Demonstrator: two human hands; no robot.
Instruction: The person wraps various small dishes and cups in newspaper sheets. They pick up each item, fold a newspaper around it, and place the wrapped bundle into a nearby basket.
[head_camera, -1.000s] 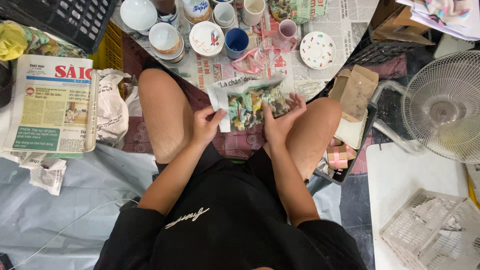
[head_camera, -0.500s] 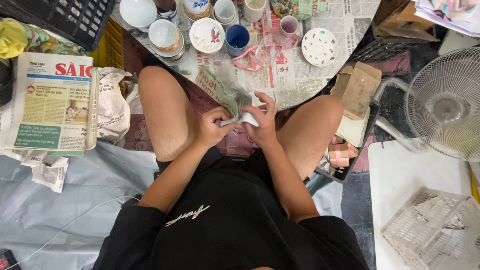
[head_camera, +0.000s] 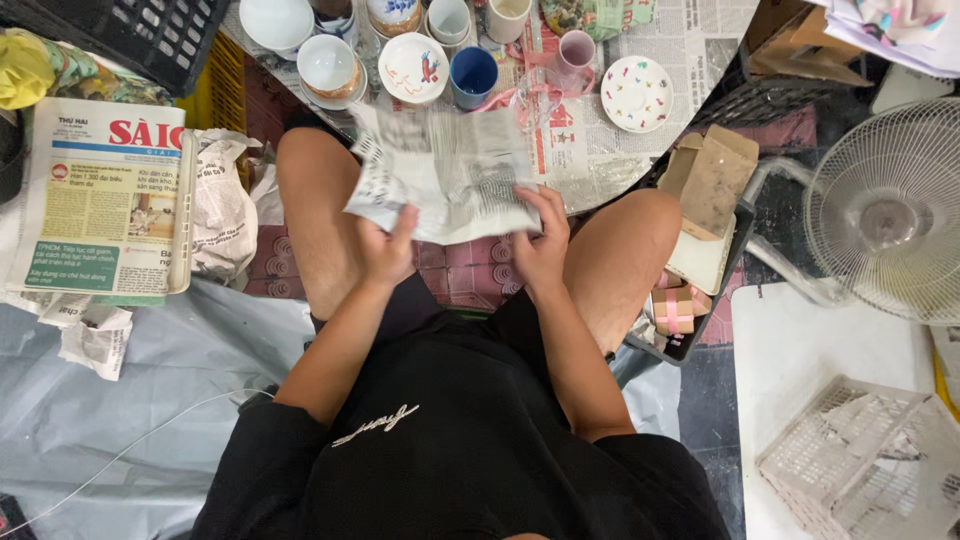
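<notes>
I sit with my knees apart and hold a crumpled sheet of newspaper (head_camera: 445, 172) spread between both hands above my lap. My left hand (head_camera: 385, 247) grips its lower left edge. My right hand (head_camera: 543, 240) grips its lower right edge. The sheet is blurred and partly hides the table's near edge. Beyond it, on a round table covered in newspaper (head_camera: 690, 40), stand a blue cup (head_camera: 472, 76), a pink cup (head_camera: 577, 50), a white painted saucer (head_camera: 413, 68) and a dotted plate (head_camera: 637, 93).
A newspaper stack (head_camera: 100, 195) lies on the left beside crumpled paper (head_camera: 222, 205). A black crate (head_camera: 120, 30) sits at top left. A white fan (head_camera: 885, 215) stands on the right, a white basket (head_camera: 865, 465) below it. Cardboard boxes (head_camera: 708, 185) lie by my right knee.
A colourful sheet held at my knees was folded small between my hands, and now a grey printed sheet is spread wide and raised toward the table.
</notes>
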